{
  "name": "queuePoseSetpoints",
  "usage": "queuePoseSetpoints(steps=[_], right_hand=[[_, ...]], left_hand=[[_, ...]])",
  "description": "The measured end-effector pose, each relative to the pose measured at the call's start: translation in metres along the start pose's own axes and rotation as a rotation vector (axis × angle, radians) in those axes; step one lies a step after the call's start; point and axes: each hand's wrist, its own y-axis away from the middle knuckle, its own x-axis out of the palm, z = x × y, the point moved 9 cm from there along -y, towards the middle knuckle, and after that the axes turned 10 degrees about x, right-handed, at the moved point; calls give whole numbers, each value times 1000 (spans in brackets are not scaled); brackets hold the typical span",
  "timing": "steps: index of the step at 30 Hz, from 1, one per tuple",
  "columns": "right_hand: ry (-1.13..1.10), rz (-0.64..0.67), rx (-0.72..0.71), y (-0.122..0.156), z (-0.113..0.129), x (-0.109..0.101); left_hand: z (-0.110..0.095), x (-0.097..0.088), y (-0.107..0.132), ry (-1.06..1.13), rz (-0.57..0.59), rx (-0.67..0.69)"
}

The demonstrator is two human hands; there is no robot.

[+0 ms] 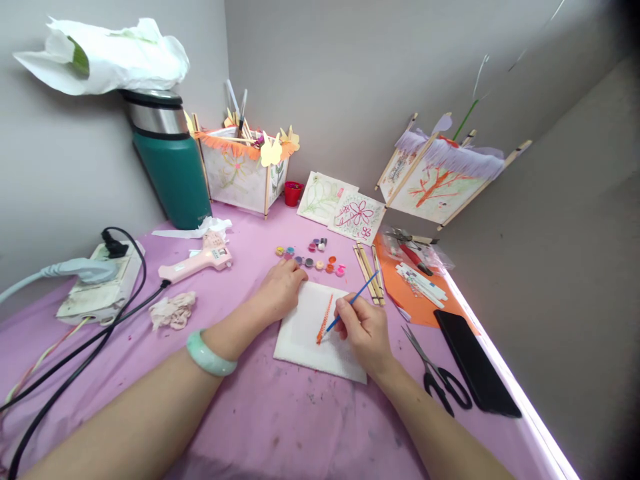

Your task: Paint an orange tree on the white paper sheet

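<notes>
My right hand (364, 330) grips a thin blue paintbrush (356, 299), its tip touching an orange painted stripe (325, 319) on a white square sheet (306, 327). My left hand (281, 287) rests on the sheet's upper left corner, fingers curled down against it; a pale green bangle (209, 356) is on that wrist. A row of small paint pots (314, 262) lies just beyond the sheet.
On the purple table: black scissors (441, 379), black phone (475, 363), wooden sticks (369, 265), orange sheet with tools (417, 280), pink glue gun (197, 260), power strip with cables (103, 283), green flask (170, 163), paper lanterns (245, 167) and painted sheets (357, 217).
</notes>
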Motion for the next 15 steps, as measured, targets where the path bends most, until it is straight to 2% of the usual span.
queuePoseSetpoints(steps=[8,15], right_hand=[[63,-59,-65,0,5,-8],[41,0,-36,1,3,1]], left_hand=[[-1,0,0,2,-3,0],[0,0,0,5,-17,9]])
